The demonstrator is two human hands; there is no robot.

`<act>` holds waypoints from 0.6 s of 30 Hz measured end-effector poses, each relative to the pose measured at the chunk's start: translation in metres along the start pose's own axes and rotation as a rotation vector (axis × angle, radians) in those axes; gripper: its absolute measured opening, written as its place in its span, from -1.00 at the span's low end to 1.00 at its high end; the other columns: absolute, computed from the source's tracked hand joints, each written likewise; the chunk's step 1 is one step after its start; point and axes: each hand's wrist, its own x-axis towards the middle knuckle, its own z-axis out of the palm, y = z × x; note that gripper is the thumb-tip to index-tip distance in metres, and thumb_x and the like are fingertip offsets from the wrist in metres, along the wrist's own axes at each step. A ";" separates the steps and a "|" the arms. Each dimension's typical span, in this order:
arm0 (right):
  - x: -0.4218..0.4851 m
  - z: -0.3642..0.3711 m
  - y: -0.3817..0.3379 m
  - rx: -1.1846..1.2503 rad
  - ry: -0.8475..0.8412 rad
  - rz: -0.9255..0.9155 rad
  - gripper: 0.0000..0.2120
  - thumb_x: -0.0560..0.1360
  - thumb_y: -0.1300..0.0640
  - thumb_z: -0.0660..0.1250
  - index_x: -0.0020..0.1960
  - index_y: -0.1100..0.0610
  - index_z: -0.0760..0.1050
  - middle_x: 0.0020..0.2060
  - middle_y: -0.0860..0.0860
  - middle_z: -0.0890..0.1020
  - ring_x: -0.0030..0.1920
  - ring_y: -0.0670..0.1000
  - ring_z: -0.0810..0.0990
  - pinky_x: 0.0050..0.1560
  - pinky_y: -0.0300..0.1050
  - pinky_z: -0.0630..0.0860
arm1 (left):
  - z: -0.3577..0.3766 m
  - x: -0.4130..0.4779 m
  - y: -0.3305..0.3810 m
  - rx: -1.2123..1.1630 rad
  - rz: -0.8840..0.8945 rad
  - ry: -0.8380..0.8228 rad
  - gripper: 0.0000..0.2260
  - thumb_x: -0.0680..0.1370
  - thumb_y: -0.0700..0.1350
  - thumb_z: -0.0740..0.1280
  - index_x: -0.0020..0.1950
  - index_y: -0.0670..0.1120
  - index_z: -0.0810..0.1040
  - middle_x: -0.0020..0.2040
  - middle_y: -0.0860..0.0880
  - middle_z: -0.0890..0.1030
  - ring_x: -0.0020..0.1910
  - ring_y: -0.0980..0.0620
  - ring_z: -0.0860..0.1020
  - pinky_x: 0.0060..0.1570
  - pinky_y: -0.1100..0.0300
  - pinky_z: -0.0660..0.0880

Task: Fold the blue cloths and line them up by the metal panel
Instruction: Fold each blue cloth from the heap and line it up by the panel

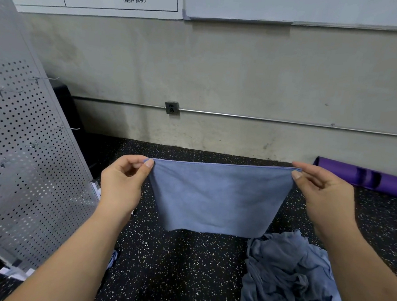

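Observation:
A blue cloth (217, 199) hangs in the air in front of me, stretched flat by its top edge. My left hand (122, 182) pinches its top left corner between thumb and forefinger. My right hand (324, 196) pinches the top right corner the same way. The cloth's lower edge hangs free above the speckled black floor (178, 267). A crumpled heap of blue cloths (292, 276) lies on the floor at the lower right, partly behind my right forearm. The perforated metal panel (23, 155) stands at the left.
Small wire hooks (44, 80) stick out of the panel. A rolled purple mat (366, 176) lies along the wall at the right. A scrap of blue fabric (112, 261) shows behind my left forearm. A wall outlet (172, 108) and conduit run along the concrete wall.

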 end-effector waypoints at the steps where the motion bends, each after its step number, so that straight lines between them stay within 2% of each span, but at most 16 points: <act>1: 0.001 0.000 0.000 -0.004 0.002 0.001 -0.76 0.58 0.26 0.49 0.14 -0.03 0.73 -0.06 -0.07 0.79 -0.04 -0.17 0.74 0.11 -0.34 0.62 | 0.000 0.000 0.000 -0.006 -0.002 0.002 -0.94 0.59 -0.19 0.52 0.05 -0.13 0.71 -0.15 -0.03 0.67 -0.16 0.15 0.58 -0.03 0.32 0.52; 7: 0.000 0.002 0.001 -0.060 0.062 0.016 -0.89 0.60 0.18 0.49 0.10 0.04 0.72 -0.07 -0.08 0.77 -0.06 -0.23 0.72 0.02 -0.42 0.59 | 0.002 -0.001 0.002 0.016 -0.005 0.020 -0.96 0.60 -0.17 0.52 0.03 -0.10 0.72 -0.13 0.02 0.68 -0.16 0.17 0.59 0.01 0.25 0.52; 9: 0.001 0.002 0.001 -0.002 0.106 0.026 -0.90 0.61 0.19 0.48 0.12 0.09 0.71 -0.06 -0.08 0.76 -0.07 -0.23 0.72 0.03 -0.43 0.58 | 0.002 0.000 0.002 0.026 0.003 0.022 -0.96 0.60 -0.16 0.52 0.03 -0.09 0.72 -0.11 0.00 0.68 -0.14 0.15 0.59 0.01 0.24 0.53; 12: 0.000 0.001 0.005 -0.092 0.060 0.055 -0.91 0.59 0.19 0.50 0.03 0.01 0.72 -0.10 -0.05 0.77 -0.09 -0.12 0.72 -0.01 -0.40 0.61 | 0.003 -0.003 0.000 0.113 -0.006 -0.055 -0.97 0.59 -0.17 0.53 -0.03 -0.06 0.72 -0.16 0.03 0.67 -0.18 0.15 0.57 -0.03 0.20 0.51; 15: 0.002 -0.003 0.006 -0.070 0.113 0.064 -0.90 0.60 0.20 0.50 0.05 0.02 0.71 -0.08 -0.06 0.77 -0.08 -0.15 0.72 0.00 -0.40 0.60 | 0.005 -0.005 -0.001 0.147 0.026 -0.027 -0.97 0.58 -0.15 0.54 -0.03 -0.03 0.73 -0.16 0.03 0.71 -0.19 0.14 0.60 -0.05 0.19 0.54; 18: 0.001 -0.003 0.006 -0.077 0.103 0.098 -0.89 0.58 0.21 0.51 0.00 0.01 0.72 -0.09 0.03 0.77 -0.16 -0.17 0.68 -0.07 -0.37 0.60 | 0.005 -0.006 0.002 0.187 0.029 -0.026 -0.96 0.56 -0.14 0.56 -0.05 -0.01 0.75 -0.18 0.00 0.73 -0.22 0.15 0.61 -0.08 0.19 0.53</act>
